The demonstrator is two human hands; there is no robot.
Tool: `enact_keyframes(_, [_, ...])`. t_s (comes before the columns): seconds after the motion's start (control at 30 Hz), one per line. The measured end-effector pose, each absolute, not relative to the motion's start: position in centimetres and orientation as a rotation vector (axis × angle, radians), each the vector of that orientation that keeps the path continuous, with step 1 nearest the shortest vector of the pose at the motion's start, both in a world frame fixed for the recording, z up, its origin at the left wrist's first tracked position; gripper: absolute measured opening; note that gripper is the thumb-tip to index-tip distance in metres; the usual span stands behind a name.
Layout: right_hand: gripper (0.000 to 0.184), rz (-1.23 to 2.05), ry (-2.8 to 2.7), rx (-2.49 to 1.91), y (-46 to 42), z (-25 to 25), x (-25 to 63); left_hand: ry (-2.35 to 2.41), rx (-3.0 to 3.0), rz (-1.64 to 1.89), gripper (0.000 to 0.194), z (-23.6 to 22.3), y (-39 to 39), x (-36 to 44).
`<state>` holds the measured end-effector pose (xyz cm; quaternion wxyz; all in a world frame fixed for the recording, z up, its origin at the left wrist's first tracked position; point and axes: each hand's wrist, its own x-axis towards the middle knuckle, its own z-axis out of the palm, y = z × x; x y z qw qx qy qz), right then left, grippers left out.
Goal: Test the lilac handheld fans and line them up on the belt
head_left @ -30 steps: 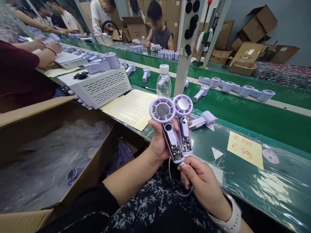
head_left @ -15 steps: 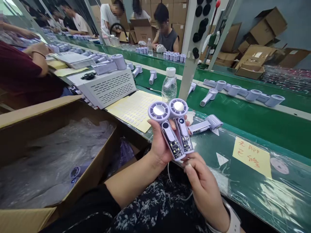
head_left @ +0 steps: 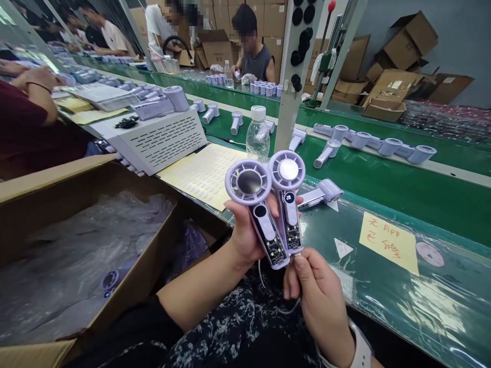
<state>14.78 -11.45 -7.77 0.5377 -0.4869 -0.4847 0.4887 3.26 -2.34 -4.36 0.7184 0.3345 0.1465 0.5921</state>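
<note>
Two lilac handheld fans are side by side in my left hand (head_left: 244, 236), which is closed around their handles. The left fan (head_left: 264, 223) has a dark round display, and its disc looks dark. On the right fan (head_left: 290, 208) the small display is lit and reads 20. Both clear handles show circuit boards. My right hand (head_left: 320, 294) pinches the plug end of a white charging cable (head_left: 262, 276) against the base of the right fan; my fingers partly hide the plug. Another lilac fan (head_left: 321, 194) lies on the bench just beyond my hands.
Left of me stands an open cardboard box (head_left: 153, 245) with plastic bags and a fan inside. A label sheet (head_left: 199, 171), a water bottle (head_left: 258, 135) and a grey metal case (head_left: 164, 138) are on the bench. More fans sit along the green conveyor (head_left: 364, 174). Co-workers sit nearby.
Both fans have come closer to my view, and the left one's disc has turned from bright to dark. The right fan's display now reads 20. My right hand is at its base with the plug.
</note>
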Motion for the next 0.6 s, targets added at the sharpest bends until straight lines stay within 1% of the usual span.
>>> enact_keyframes(0.1, [0.044, 1.225, -0.936, -1.068, -11.9, -8.0, 13.6, 0.347, 0.837, 1.329, 0.077, -4.8, -2.8, 3.9])
enact_keyframes(0.23, [0.047, 1.195, -0.879, -1.045, -12.5, -8.2, 12.9, 0.282, 0.875, 1.364, 0.078, -5.6, -3.1, 4.3])
enact_keyframes(0.37, [0.044, 1.216, -1.057, -1.076, -12.0, -7.6, 14.4, 0.287, 0.854, 1.357, 0.077, -5.3, -2.8, 3.9])
enact_keyframes(0.5, [0.040, 1.213, -1.347, -1.133, -10.7, -6.1, 18.3, 0.272, 0.734, 1.306, 0.070, -4.2, -2.9, 3.7])
enact_keyframes(0.6, [0.033, 1.161, -1.341, -1.039, -9.9, -4.8, 21.4, 0.331, 0.747, 1.380, 0.062, -3.5, -3.0, 4.3])
